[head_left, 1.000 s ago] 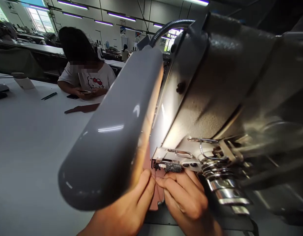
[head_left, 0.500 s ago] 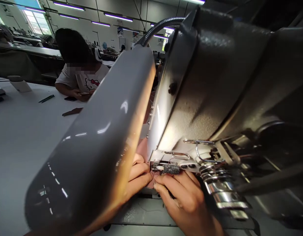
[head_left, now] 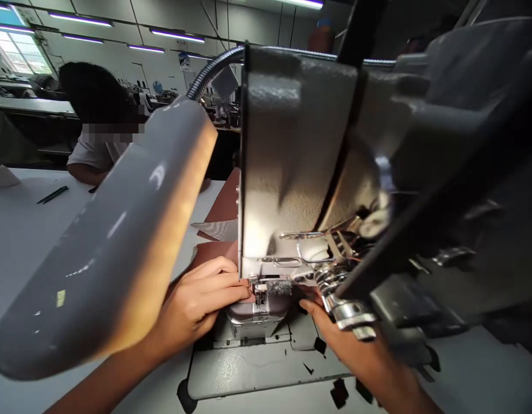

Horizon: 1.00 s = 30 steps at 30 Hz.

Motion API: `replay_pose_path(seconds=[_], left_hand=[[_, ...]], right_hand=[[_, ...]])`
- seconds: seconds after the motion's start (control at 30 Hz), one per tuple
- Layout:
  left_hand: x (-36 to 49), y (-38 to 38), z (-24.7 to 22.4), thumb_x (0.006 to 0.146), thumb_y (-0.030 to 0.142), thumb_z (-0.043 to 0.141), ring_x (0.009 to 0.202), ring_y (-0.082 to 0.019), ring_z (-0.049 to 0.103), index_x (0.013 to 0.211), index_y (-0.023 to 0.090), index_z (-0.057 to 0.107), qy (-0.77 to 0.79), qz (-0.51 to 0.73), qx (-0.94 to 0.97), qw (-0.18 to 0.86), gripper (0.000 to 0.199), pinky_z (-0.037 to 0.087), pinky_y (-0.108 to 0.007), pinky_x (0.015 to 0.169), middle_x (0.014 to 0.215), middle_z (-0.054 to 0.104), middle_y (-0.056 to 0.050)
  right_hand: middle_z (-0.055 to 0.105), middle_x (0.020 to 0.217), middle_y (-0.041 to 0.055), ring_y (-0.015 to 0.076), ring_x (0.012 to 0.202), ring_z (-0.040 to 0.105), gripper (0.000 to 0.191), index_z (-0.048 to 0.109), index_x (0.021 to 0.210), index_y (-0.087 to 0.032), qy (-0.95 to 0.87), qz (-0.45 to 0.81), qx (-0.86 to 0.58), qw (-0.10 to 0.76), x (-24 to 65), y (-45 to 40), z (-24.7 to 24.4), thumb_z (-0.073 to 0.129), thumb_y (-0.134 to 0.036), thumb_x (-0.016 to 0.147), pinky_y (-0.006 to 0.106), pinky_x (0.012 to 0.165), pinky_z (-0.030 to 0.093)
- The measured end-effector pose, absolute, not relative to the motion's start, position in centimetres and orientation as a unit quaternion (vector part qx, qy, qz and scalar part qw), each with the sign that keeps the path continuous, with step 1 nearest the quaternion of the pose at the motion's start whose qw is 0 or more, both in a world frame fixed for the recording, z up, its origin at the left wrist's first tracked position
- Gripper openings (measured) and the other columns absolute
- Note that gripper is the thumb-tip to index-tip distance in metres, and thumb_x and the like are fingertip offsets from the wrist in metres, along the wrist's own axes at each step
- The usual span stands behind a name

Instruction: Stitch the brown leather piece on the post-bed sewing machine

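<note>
The left hand [head_left: 201,299] is pressing its curled fingers onto the reddish-brown leather piece [head_left: 216,253] lying beside the sewing machine's needle [head_left: 260,293], while the right hand [head_left: 335,339], its grip hidden behind chrome parts, is reaching under the machine head [head_left: 291,149].

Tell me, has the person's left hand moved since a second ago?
Yes. The left hand has shifted from below the needle area to the left of the sewing machine head.

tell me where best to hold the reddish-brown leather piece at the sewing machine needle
Probably the flat reddish-brown leather piece is best pinned on its exposed left part, from the left, as the left hand does; the grey sewing machine head covers its right.
</note>
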State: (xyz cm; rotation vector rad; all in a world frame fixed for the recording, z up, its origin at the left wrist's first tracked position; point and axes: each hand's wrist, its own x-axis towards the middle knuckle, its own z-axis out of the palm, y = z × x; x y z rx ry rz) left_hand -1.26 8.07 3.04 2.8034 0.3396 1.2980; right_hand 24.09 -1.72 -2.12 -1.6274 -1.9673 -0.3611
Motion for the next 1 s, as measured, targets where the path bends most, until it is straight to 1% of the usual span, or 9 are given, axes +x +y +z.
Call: replay_pose_path(seconds=[0.1,0.2,0.37,0.43,0.5,0.6,0.8,0.87,1.0], left_hand=[[-1.6,8.6,2.8,0.088,0.000,0.041,0.075,-0.011,0.055,0.094,0.014,0.061,0.085,0.411,0.907,0.020,0.025,0.050,-0.020,0.066,0.077,0.066,-0.001],[-1.8,9.0,2.6,0.085,-0.006,0.040,0.079,-0.012,0.057,0.097,0.011,0.060,0.061,0.394,0.917,0.017,0.029,0.049,-0.020,0.068,0.082,0.066,-0.001],[-1.7,9.1,2.4,0.086,-0.006,0.043,0.089,-0.012,0.058,0.097,0.012,0.060,0.059,0.400,0.914,-0.015,0.026,0.052,-0.026,0.083,0.085,0.067,-0.002],[-1.7,9.0,2.3,0.085,-0.007,0.043,0.084,-0.011,0.058,0.097,0.012,0.061,0.073,0.401,0.913,-0.027,0.029,0.052,-0.025,0.081,0.085,0.067,-0.001],[-1.7,9.0,2.2,0.084,-0.008,0.043,0.079,-0.010,0.056,0.097,0.013,0.062,0.080,0.396,0.914,-0.036,0.031,0.051,-0.024,0.079,0.086,0.067,0.000],[-1.7,8.9,2.3,0.083,-0.009,0.044,0.078,-0.009,0.055,0.094,0.013,0.063,0.082,0.394,0.915,-0.041,0.031,0.051,-0.023,0.077,0.087,0.067,0.001],[-1.6,8.9,2.2,0.088,-0.002,0.045,0.072,-0.007,0.057,0.095,0.015,0.063,0.087,0.399,0.913,-0.019,0.026,0.047,-0.016,0.065,0.080,0.067,0.003],[-1.6,8.7,2.2,0.089,0.001,0.044,0.076,-0.009,0.058,0.096,0.016,0.064,0.095,0.406,0.909,-0.010,0.026,0.048,-0.016,0.064,0.079,0.067,0.002],[-1.5,8.3,2.1,0.088,-0.003,0.043,0.079,-0.011,0.057,0.094,0.018,0.066,0.115,0.422,0.898,0.057,0.031,0.051,-0.018,0.069,0.083,0.069,0.000]], right_hand=[[0.063,0.068,-0.0002,0.0086,0.057,0.056,0.027,0.065,0.086,-0.015,-0.722,-0.074,-0.653,0.216,25.3,-1.8,-4.5,0.053,-0.038,0.094,0.024,0.058,0.049],[0.056,0.059,-0.0044,0.0068,0.051,0.052,0.028,0.060,0.071,-0.014,-0.698,-0.006,-0.700,0.151,25.8,-1.8,-6.3,0.057,-0.032,0.092,0.021,0.054,0.045],[0.065,0.068,0.0005,0.0117,0.063,0.059,0.006,0.066,0.074,-0.014,-0.660,0.103,-0.741,0.072,26.1,-2.1,-7.3,0.065,-0.009,0.077,0.024,0.061,0.044],[0.068,0.075,0.0034,0.0136,0.068,0.061,0.014,0.068,0.075,-0.015,-0.657,0.138,-0.739,0.065,26.1,-2.5,-7.8,0.065,-0.002,0.070,0.024,0.061,0.039],[0.066,0.072,0.0033,0.0138,0.068,0.059,0.021,0.068,0.070,-0.016,-0.659,0.167,-0.730,0.070,26.2,-2.8,-8.5,0.060,0.003,0.067,0.023,0.057,0.032],[0.062,0.067,0.0011,0.0124,0.065,0.056,0.024,0.065,0.065,-0.016,-0.653,0.202,-0.720,0.118,26.3,-3.2,-9.2,0.053,0.004,0.068,0.022,0.057,0.031],[0.061,0.067,-0.0039,0.0081,0.061,0.058,0.006,0.062,0.078,-0.017,-0.634,0.277,-0.651,0.312,24.4,-3.5,-5.7,0.057,-0.013,0.078,0.015,0.057,0.046],[0.063,0.069,-0.0041,0.0087,0.064,0.060,0.002,0.062,0.076,-0.018,-0.645,0.229,-0.610,0.399,22.8,-3.3,-3.7,0.064,-0.017,0.077,0.016,0.062,0.048],[0.066,0.072,-0.0001,0.0109,0.069,0.063,0.008,0.065,0.075,-0.018,-0.681,0.003,-0.489,0.545,19.2,-1.9,-1.2,0.068,-0.013,0.080,0.021,0.069,0.051]])
